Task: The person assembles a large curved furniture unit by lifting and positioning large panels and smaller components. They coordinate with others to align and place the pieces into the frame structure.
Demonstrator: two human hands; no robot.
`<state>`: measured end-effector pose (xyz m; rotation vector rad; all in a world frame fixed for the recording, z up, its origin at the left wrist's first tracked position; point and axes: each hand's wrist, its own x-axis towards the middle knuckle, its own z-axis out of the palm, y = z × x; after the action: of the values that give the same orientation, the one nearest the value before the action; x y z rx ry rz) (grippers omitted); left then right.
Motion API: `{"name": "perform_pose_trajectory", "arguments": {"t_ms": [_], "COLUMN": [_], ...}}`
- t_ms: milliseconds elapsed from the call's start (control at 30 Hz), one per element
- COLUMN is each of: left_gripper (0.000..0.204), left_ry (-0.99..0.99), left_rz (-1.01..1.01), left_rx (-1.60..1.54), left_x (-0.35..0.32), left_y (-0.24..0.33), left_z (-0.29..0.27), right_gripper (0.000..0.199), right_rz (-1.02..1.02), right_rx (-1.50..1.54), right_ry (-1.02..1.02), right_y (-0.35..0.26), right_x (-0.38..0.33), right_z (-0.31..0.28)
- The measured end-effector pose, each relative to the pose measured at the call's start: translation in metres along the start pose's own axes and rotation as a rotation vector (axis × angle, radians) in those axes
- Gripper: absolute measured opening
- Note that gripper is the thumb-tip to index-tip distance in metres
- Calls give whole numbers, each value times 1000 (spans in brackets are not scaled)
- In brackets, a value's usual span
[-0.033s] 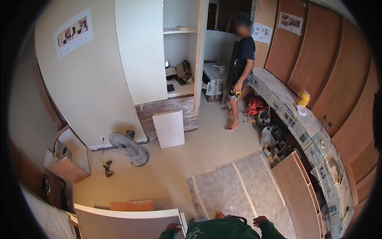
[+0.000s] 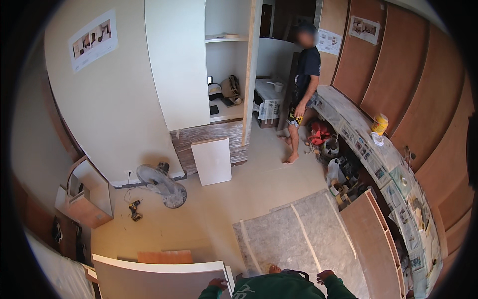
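Note:
My left hand (image 2: 217, 283) hangs low in the head view, by the right end of a large grey panel with white edges (image 2: 159, 264). I cannot tell whether it touches the panel. Its fingers are loosely bent and no held thing shows. My right hand (image 2: 326, 275) hangs out to my right above a grey floor sheet with pale tape strips (image 2: 284, 224). Its fingers are slightly curled, a little apart, with nothing visible in them. Both arms wear green sleeves. Part of my bare foot (image 2: 274, 269) shows on the sheet.
Ahead, a co-worker (image 2: 304, 74) stands barefoot beside a long paper-covered counter (image 2: 366, 134). A standing fan (image 2: 162, 182) and a cordless drill (image 2: 135, 210) are on the floor to the left. A white board (image 2: 211, 162) leans at the cabinet; a brown panel (image 2: 371, 239) lies right.

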<state>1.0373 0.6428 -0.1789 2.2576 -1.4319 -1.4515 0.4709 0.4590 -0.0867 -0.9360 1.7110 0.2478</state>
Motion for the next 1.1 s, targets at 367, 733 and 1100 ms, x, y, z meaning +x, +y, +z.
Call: {"name": "perform_pose_trajectory", "arguments": {"t_ms": [367,733,1100], "left_gripper": [85,96,106], "left_ry": [29,-26,440], "left_rz": [-122,-268,-378], "left_rx": [49,145,-177], "left_x": [2,-22,-61], "left_y": [11,33,100], "left_z": [-4,6,-24], "right_gripper": [26,23,35], "right_rz": [68,63,152], "right_rx": [144,118,-211], "right_ry": [106,82,-95], "right_y": [-9,-5,-38], "right_x": [13,3,53], "right_z": [-10,-16,-55]}}
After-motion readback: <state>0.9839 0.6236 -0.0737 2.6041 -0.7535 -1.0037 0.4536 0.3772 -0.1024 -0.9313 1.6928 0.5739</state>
